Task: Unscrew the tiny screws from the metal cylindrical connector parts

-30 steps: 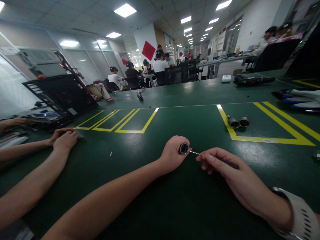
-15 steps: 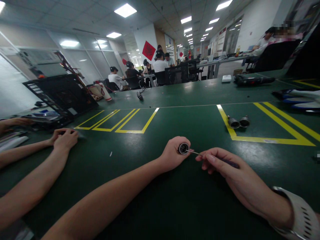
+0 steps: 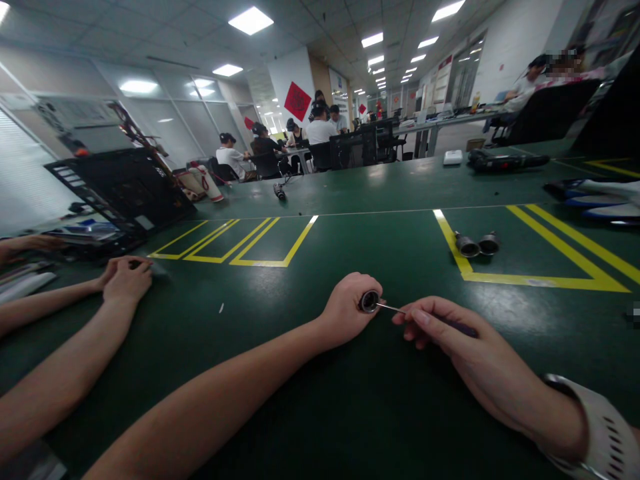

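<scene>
My left hand point(image 3: 347, 310) is closed around a round metal connector point(image 3: 369, 302), its hollow end turned toward my right side. In my right hand point(image 3: 450, 333) is a thin screwdriver point(image 3: 463, 327), its dark handle lying under my fingers and along the palm. The slim metal shaft points left, and its tip is at the rim of the connector's opening; whether it touches inside I cannot tell. Two similar metal connectors point(image 3: 468, 245) lie side by side within a yellow-taped box ahead on the right.
A co-worker's hands point(image 3: 129, 277) are at the left over the green table point(image 3: 260, 293). A small metal part point(image 3: 279, 192) lies farther back. At the far right are a black tool point(image 3: 507, 161), a white box point(image 3: 453, 157) and blue-and-white items point(image 3: 600, 199). A black frame point(image 3: 125, 193) stands left.
The connector in my left hand has shifted slightly right and down, and its opening has turned a little. My right hand with the screwdriver has barely moved. The co-worker's hands shifted slightly left.
</scene>
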Available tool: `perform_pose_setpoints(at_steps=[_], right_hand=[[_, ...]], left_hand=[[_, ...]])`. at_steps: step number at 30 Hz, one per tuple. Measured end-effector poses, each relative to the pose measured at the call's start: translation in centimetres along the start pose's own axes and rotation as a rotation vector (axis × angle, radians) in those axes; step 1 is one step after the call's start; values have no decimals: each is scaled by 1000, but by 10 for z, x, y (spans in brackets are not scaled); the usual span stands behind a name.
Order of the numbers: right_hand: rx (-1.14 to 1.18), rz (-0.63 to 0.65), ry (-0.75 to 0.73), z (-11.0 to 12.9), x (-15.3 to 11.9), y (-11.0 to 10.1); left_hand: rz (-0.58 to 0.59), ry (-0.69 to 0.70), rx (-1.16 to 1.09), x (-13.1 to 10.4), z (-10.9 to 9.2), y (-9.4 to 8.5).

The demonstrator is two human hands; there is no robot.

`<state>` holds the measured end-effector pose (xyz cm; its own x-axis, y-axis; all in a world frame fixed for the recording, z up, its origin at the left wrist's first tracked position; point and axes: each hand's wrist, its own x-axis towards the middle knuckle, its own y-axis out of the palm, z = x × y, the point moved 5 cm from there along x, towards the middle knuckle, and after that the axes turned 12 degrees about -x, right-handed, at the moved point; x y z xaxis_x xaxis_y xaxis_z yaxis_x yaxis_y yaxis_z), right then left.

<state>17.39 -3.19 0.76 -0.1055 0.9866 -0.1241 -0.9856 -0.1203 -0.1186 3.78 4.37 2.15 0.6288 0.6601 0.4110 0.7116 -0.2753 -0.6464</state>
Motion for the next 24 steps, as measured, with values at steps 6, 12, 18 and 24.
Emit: perform_pose_setpoints(at_steps=[6,12,18,24], right_hand=[[87,-2,24,0,1,-1],[150,8,22,-1,1,-1],[115,-18,20,-1,1,-1],[68,10,18,-2,2,0]], left_hand=[[-2,25,-67,0,0,-1],[-22,-49,-172,1,7,-1],[-19,-16,-68,0,4,-1],[16,43,23,-1,-2,0]])
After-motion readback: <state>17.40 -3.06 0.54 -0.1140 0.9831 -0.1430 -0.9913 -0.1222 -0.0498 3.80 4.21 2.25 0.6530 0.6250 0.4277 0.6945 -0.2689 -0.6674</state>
